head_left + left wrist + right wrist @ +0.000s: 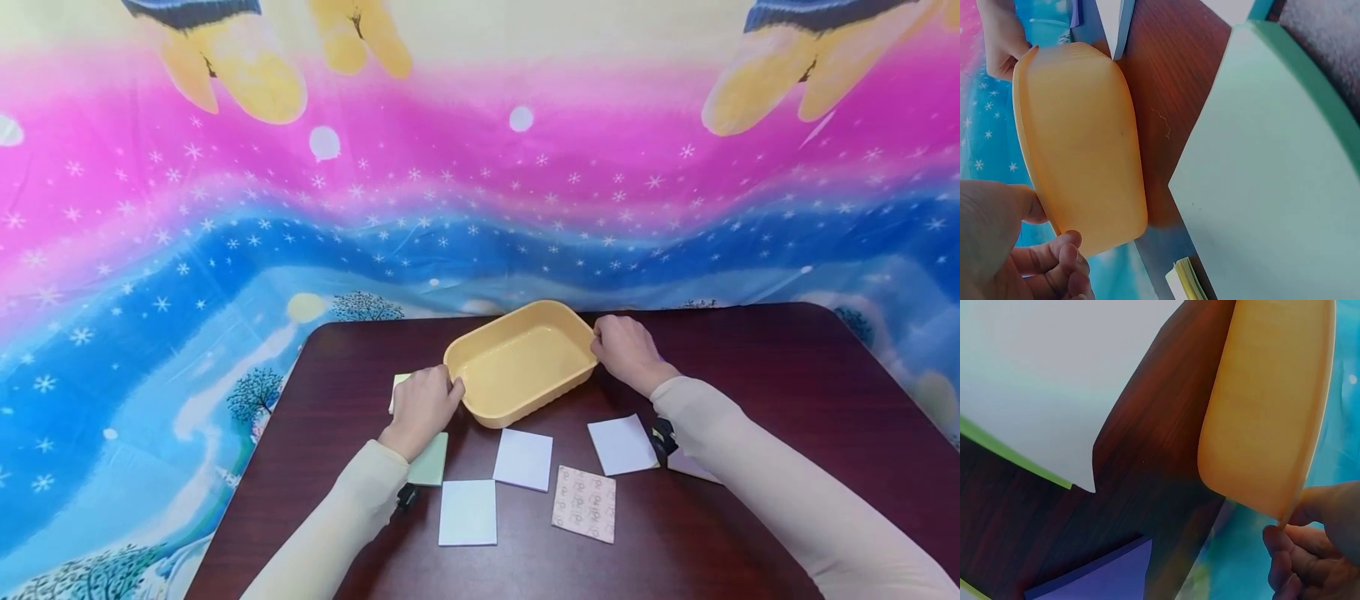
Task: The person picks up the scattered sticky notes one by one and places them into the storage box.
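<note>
A yellow plastic basin [551, 398] sits at an angle near the table's back edge, with nothing visible inside it. My left hand [423, 406] grips the rim at its left end, thumb and fingertips meeting the edge in the left wrist view. At the opposite end my right hand [628, 350] pinches the rim between thumb [1310, 503] and fingers. Close in front of the basin lies a white note pad [523, 460]. Under and beside the left wrist are a green pad [432, 467] and a pale yellow pad [400, 385], both partly hidden.
Nearer the front lie another white pad [468, 512] and a pink patterned pad [584, 505]. By the right wrist are a white pad [621, 444] and a purplish one [692, 467], half covered by the sleeve. A printed curtain [480, 208] hangs behind the dark table [337, 350].
</note>
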{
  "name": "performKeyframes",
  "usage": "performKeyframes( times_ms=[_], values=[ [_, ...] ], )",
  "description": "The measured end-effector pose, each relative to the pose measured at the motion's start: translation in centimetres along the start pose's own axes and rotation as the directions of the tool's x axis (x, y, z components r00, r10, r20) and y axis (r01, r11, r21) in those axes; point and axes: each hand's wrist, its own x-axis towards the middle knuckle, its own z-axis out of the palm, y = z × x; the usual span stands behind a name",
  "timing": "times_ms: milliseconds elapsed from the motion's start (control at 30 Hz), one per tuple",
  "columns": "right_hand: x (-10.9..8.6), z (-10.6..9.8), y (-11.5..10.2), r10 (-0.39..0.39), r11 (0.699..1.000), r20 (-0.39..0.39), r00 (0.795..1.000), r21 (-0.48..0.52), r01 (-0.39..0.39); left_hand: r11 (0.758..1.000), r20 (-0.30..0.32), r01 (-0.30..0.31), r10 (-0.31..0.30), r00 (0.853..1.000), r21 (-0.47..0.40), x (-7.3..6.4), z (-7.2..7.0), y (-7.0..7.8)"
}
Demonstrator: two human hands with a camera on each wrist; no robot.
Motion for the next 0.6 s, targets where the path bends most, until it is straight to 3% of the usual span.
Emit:
performKeyframes(
  times_ms=[600],
  values=[
    [0.12, -0.22, 0.40, 0.006, 0.999, 0.015, 1.000, 0.045, -0.007, 1.000, 0.015, 0.010, -0.010, 1.000, -0.008, 0.75, -0.23, 0.07]
  ],
)
